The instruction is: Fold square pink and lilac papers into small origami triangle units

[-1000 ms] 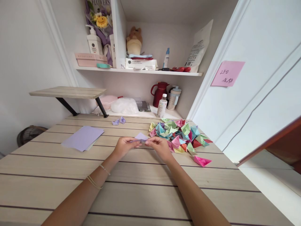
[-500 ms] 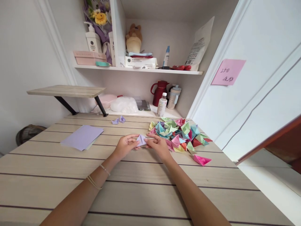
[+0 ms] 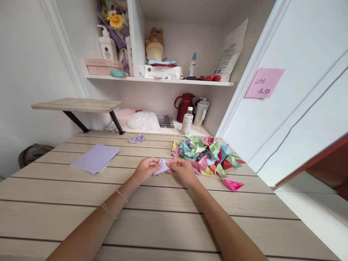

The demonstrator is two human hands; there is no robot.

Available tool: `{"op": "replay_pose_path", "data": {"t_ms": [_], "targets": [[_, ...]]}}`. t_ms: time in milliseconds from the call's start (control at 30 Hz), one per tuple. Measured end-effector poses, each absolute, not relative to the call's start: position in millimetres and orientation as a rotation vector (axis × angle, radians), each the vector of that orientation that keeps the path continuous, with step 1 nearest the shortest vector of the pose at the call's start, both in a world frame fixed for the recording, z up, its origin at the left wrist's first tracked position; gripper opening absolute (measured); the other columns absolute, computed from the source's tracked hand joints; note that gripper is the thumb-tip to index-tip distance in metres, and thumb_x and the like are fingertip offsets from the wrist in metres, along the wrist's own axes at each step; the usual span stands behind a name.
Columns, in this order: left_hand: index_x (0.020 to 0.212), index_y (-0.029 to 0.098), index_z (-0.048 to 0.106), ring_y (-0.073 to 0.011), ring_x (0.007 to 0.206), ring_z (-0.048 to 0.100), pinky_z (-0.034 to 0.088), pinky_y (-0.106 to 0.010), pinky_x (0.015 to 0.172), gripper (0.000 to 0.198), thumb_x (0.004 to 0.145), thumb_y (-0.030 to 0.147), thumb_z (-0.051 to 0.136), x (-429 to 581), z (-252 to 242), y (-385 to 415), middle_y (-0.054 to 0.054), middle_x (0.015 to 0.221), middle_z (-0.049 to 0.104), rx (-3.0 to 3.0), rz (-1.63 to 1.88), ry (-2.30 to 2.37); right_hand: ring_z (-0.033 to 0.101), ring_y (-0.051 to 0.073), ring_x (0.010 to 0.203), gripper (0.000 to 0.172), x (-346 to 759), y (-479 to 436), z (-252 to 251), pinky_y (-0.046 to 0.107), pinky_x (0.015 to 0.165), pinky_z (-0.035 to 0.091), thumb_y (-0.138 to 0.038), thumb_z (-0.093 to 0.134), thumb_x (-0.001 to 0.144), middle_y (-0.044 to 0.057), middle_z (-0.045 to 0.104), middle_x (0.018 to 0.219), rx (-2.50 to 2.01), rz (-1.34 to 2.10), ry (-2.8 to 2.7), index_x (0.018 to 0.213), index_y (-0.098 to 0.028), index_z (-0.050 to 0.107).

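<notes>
Both my hands meet over the middle of the wooden table (image 3: 152, 217), pinching one small folded lilac paper (image 3: 162, 166). My left hand (image 3: 145, 169) grips its left side with fingers curled. On the paper's right side, my right hand (image 3: 182, 169) has its fingers closed on the edge. The paper lies low, near the tabletop, showing a pointed fold. A heap of folded paper boats (image 3: 208, 154) in several colours lies just right of my right hand. A single pink paper boat (image 3: 233, 185) sits apart, nearer to me.
A stack of lilac paper sheets (image 3: 95, 158) lies at the left. Two small lilac folded pieces (image 3: 137, 138) sit at the back. Behind are a small raised wooden shelf (image 3: 77, 105), a red jug (image 3: 185, 107), a bottle (image 3: 187, 122) and a wall shelf with clutter.
The lilac paper has gone from a flat raised flap to a smaller pointed fold held lower between my hands. Both hands stayed in place at the table's middle.
</notes>
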State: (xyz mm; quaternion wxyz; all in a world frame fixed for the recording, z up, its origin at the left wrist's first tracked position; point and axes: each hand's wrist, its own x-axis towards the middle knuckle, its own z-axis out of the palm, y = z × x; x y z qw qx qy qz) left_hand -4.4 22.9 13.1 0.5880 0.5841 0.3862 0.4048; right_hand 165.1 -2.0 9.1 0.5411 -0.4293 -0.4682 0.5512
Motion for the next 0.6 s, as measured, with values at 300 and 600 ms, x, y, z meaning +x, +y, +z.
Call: {"op": "replay_pose_path", "data": {"t_ms": [300, 600], "targets": [[0.073, 0.011, 0.064, -0.016, 0.058, 0.062, 0.046, -0.023, 0.053, 0.027, 0.059, 0.034, 0.071, -7.3, 14.9, 23.1, -0.007, 0.066, 0.068, 1.34, 0.986, 0.966, 0.06, 0.013, 0.053, 0.039, 159.6, -0.8, 4.7, 0.025, 0.055, 0.048, -0.035, 0.075, 0.053, 0.002, 0.064, 0.058, -0.993, 1.398, -1.081, 0.084, -0.013, 0.065], [0.074, 0.011, 0.062, -0.0137, 0.057, 0.061, 0.048, -0.022, 0.055, 0.03, 0.057, 0.033, 0.073, -6.7, 15.7, 24.1, -0.005, 0.065, 0.067, 1.23, 1.078, 1.006, 0.059, 0.012, 0.054, 0.03, 154.6, -3.1, 3.6, 0.023, 0.057, 0.047, -0.036, 0.077, 0.05, 0.002, 0.063, 0.057, -0.982, 1.471, -0.991, 0.059, -0.014, 0.058]]}}
